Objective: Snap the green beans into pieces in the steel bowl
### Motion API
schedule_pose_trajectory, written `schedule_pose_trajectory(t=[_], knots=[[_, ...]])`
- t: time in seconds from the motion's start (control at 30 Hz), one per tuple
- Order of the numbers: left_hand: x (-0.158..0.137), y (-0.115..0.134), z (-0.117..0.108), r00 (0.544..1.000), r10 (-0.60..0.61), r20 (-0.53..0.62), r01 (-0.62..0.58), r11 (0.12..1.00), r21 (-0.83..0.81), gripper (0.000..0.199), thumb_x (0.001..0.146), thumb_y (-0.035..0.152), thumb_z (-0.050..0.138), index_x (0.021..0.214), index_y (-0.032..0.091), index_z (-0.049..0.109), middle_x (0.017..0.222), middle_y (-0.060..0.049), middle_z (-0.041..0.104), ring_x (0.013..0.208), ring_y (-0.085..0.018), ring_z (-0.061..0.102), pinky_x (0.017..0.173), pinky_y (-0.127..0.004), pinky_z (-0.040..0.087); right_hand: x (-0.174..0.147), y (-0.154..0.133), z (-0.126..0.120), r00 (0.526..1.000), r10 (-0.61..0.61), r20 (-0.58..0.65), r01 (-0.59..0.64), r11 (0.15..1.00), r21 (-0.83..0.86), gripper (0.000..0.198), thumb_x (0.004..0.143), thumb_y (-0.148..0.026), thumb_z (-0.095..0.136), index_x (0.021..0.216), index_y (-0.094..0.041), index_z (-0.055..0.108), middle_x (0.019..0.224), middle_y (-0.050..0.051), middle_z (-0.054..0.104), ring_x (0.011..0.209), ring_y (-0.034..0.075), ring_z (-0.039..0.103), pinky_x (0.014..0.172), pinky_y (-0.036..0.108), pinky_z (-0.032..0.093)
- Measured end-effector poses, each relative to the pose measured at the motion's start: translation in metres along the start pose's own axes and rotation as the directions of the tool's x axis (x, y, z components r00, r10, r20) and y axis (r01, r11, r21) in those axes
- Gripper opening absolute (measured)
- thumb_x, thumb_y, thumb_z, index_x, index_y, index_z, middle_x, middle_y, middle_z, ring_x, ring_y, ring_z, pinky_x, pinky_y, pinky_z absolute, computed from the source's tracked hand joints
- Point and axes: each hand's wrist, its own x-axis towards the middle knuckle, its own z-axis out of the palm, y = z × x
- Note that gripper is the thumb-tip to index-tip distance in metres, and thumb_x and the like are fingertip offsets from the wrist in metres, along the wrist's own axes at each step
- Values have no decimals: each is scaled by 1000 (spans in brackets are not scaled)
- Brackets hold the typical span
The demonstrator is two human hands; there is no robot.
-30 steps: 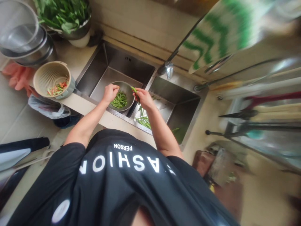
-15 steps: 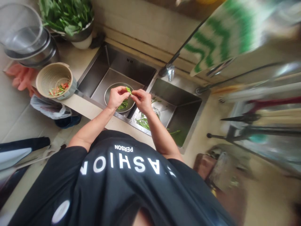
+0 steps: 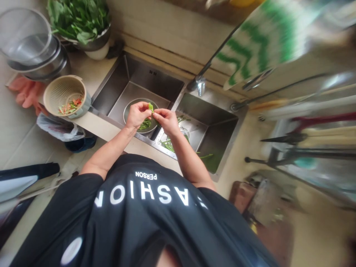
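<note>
Between both hands, over the divider side of the sink, is a small bright green piece of vegetable. My left hand pinches it from the left with thumb and fingertips. From the right, the fingertips of my right hand are closed on its lower end. Below them a round metal bowl stands in the left basin, holding cut green stems; my hands cover part of it. Longer green stems lie in the right basin, partly hidden by my right forearm.
Left of the sink, a beige strainer basket holds red and green scraps. Behind it are stacked metal bowls and a bowl of leafy greens. A faucet rises behind the divider. A striped green cloth hangs at right.
My right hand has shifted slightly left, closer to my left hand. The green piece now stands more upright between the fingertips. My left hand has barely moved.
</note>
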Motion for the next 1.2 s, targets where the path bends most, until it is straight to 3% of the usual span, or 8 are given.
schedule_pose_trajectory(t=[0.1,0.2,0.3,0.43,0.6,0.73,0.93,1.2], knots=[[0,1,-1,1000,-17,22,17,1000,-10,17,57,12,70,71,15,61,62,4,62,49,-6,54,49,-19,47,1,-2,-2,990,100,101,-113,985,132,54,57,-64,82,78,-17,66,61,-2,56,57,10,46,55,25,38],[-1,-2,-2,999,-37,15,37,999,1,20,58,17,74,75,14,63,66,3,64,52,-7,57,52,-20,49,1,-3,-5,983,109,149,-119,991,62,49,66,-62,77,79,-16,66,59,-3,52,53,8,38,52,23,31],[-4,-6,-4,1000,-14,20,13,999,30,26,58,19,76,80,14,64,72,1,66,60,-10,62,56,-21,52,0,-5,-8,996,-28,83,42,984,-171,34,76,-49,70,80,-15,67,62,-2,54,57,9,41,54,24,32],[-6,-9,-8,994,87,60,-91,993,77,24,57,19,76,78,14,64,72,0,67,62,-10,63,59,-21,53,-3,-10,-8,959,-277,64,272,831,-486,15,80,-28,61,82,-16,70,70,1,62,63,12,49,63,27,39],[-11,-8,-7,971,232,64,-240,953,187,25,58,16,73,82,14,67,72,2,67,64,-8,62,65,-19,52,-6,-20,-5,884,-441,152,438,671,-599,14,79,-23,57,76,-16,69,69,2,62,64,13,53,66,27,42],[-13,-9,-5,969,238,72,-247,954,168,24,59,16,71,82,15,65,69,3,65,61,-8,60,60,-18,50,-8,-22,-1,930,-360,82,344,766,-543,14,77,-24,55,73,-16,66,65,0,60,60,11,49,62,26,39],[-9,-10,-9,984,71,161,-72,997,-1,25,57,21,73,77,15,60,67,4,63,47,-5,53,47,-18,45,-7,-16,0,996,-16,90,37,970,-239,15,74,-29,53,70,-17,61,52,-4,51,49,9,42,50,23,33],[-15,2,-14,980,74,183,-101,985,142,25,61,25,75,81,13,65,73,-1,69,57,-10,61,54,-21,51,-14,-26,-5,948,-265,176,318,768,-556,16,78,-26,55,75,-15,66,65,0,61,61,11,49,62,26,36]])
